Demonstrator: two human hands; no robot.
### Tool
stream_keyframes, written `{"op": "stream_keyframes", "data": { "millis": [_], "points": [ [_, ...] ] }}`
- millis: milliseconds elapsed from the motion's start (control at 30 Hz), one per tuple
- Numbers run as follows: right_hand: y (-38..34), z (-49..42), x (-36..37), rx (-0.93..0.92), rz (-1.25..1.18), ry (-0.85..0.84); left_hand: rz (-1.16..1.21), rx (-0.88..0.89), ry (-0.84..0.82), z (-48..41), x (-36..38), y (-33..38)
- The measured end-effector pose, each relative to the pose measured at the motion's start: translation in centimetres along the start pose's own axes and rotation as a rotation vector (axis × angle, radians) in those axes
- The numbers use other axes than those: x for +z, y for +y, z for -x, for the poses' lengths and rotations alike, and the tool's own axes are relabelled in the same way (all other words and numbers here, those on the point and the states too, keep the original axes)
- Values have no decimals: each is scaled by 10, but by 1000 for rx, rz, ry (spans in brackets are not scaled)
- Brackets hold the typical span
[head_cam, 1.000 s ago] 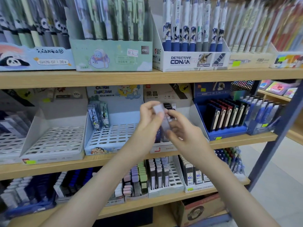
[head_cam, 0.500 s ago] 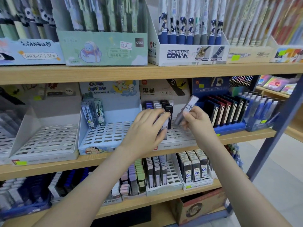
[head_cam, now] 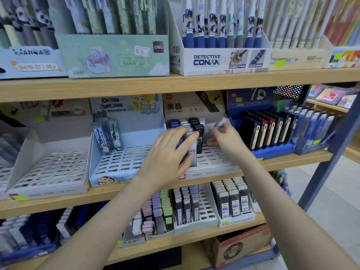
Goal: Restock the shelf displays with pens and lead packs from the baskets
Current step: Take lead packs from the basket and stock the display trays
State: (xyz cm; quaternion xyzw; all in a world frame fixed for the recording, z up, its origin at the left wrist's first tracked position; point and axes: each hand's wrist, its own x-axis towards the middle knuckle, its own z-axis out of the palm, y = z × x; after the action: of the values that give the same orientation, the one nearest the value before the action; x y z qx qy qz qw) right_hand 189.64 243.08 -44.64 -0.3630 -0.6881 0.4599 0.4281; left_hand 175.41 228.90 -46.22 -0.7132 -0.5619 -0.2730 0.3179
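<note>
Here, the right hand (head_cam: 224,140) pinches a loose pack (head_cam: 219,124) of leads. Its long axis is tilted, with the top leaning up and to the right, just above the slotted tray (head_cam: 214,160) on the middle shelf (head_cam: 282,162). The left hand (head_cam: 169,152) curls round the standing packs (head_cam: 199,137), fingers over their tops and thumb underneath. The bare slots lie just below and near the right hand, the nearer one. The pack probably needs turning upright first.
</note>
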Motion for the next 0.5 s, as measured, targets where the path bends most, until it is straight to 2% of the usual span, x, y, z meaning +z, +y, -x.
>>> {"op": "stream_keyframes", "data": {
  "millis": [100, 267, 367, 500],
  "points": [
    [-1, -5, -1, 16, -4, -7, -7, 5, -6, 0, 0, 0],
    [-5, -13, -2, 25, 215, 15, -17, 32, 3, 1, -1, -3],
    [-8, -8, 0, -135, 367, 44, -33, 62, -10, 1, -2, -6],
    [-3, -1, 4, -309, 533, -95, -57, 84, -4, 1, 1, -5]
  ]
}}
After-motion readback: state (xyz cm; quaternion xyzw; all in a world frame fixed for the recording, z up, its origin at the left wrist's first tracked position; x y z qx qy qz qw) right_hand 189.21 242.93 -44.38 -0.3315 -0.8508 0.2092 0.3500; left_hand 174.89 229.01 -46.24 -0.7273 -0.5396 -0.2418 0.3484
